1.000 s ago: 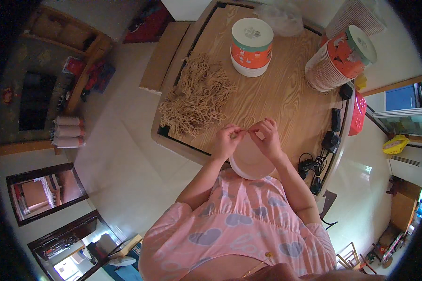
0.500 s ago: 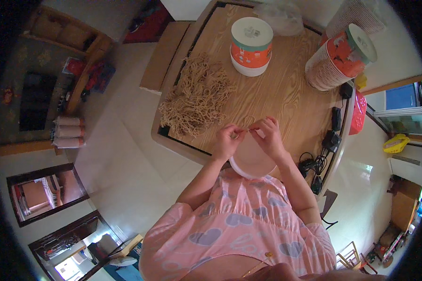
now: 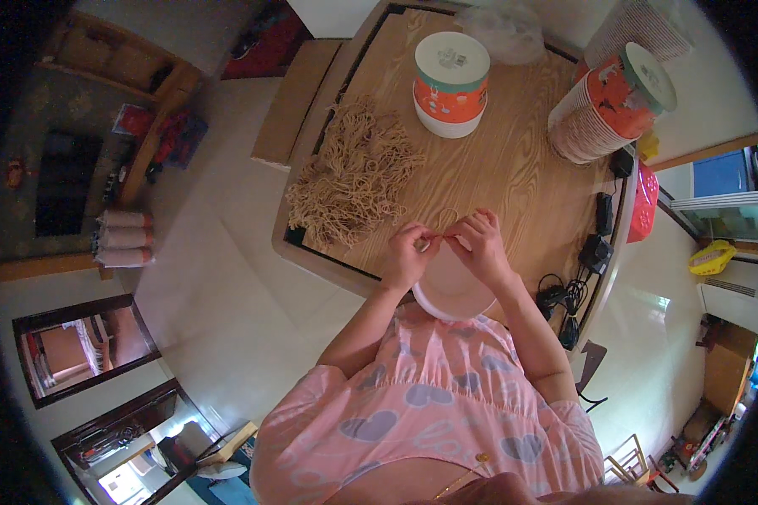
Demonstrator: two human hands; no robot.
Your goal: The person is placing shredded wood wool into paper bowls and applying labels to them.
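My left hand [image 3: 409, 255] and my right hand [image 3: 478, 244] meet fingertip to fingertip at the near part of the table. Both are closed in a pinch on a thin tan cord [image 3: 448, 216], whose loop shows just beyond the fingers. Below them, against my front, is a round white paper tub [image 3: 455, 290], partly covered by my right hand. Whether the cord is fastened to the tub's rim is hidden by the fingers. To the left lies a tangled heap of tan cords [image 3: 354, 172].
An orange and white tub [image 3: 451, 84] stands upside down at the far side, near a clear plastic bag [image 3: 504, 32]. At right are a tilted stack of nested tubs [image 3: 606, 105] and black adapters with cables [image 3: 573, 290] along the table's edge. A cardboard box [image 3: 299, 101] adjoins the left side.
My fingertips have drawn slightly closer together on the cord, with my right hand shifting a little to the left. Tub and heap are where they were.
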